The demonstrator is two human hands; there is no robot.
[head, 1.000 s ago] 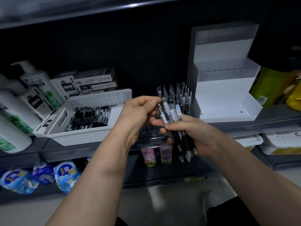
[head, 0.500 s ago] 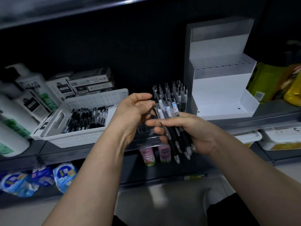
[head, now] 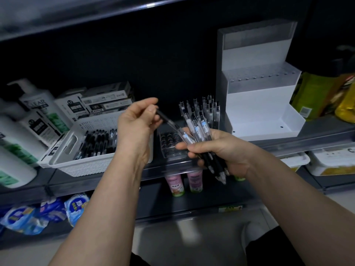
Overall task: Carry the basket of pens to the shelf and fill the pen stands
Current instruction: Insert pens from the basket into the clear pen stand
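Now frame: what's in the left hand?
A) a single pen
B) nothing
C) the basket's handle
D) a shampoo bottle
A: the left hand pinches one pen by its end between thumb and fingers, while the right hand grips the bundle of pens.

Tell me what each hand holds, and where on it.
Left hand pinches one pen at its dark end; right hand grips a bundle of pens around their lower barrels.
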